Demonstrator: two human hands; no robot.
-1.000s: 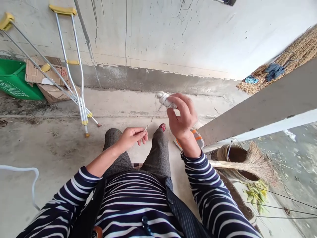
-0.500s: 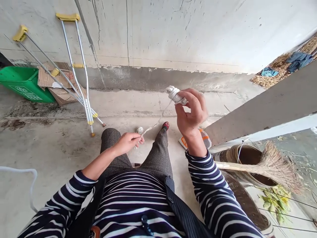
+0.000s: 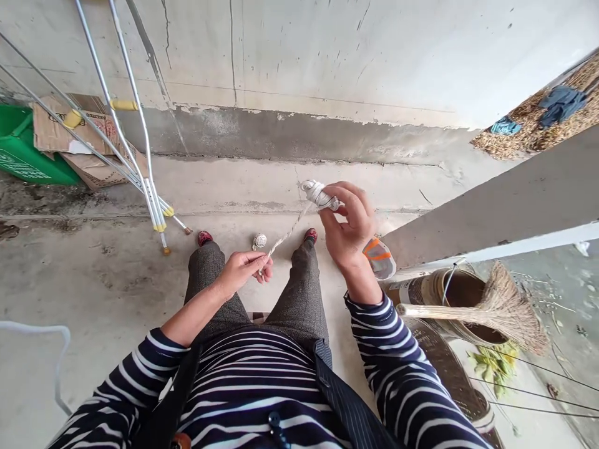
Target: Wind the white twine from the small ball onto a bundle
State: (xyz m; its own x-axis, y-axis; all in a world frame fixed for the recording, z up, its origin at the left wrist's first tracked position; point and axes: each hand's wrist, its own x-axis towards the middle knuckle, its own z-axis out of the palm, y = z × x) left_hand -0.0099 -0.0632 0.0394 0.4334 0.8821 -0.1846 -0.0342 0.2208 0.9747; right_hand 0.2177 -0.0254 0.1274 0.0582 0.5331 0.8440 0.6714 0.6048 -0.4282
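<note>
My right hand, raised in front of my right knee, grips a wound bundle of white cord between thumb and fingers. From the bundle a twisted strand of cord slants down to my left hand, which pinches it over my lap. The strand is stretched between the two hands. Beyond my left hand a small ball of cord rests on the floor between my feet. Part of the bundle is hidden behind my right fingers.
Aluminium crutches lean at the left by flattened cardboard and a green bin. To my right are a straw broom across a bucket, and a grey pillar. A white hose lies at the left.
My right hand has moved slightly down and left with the bundle. The strand between my hands looks thicker and more twisted. My view has shifted, and both shoes now show.
</note>
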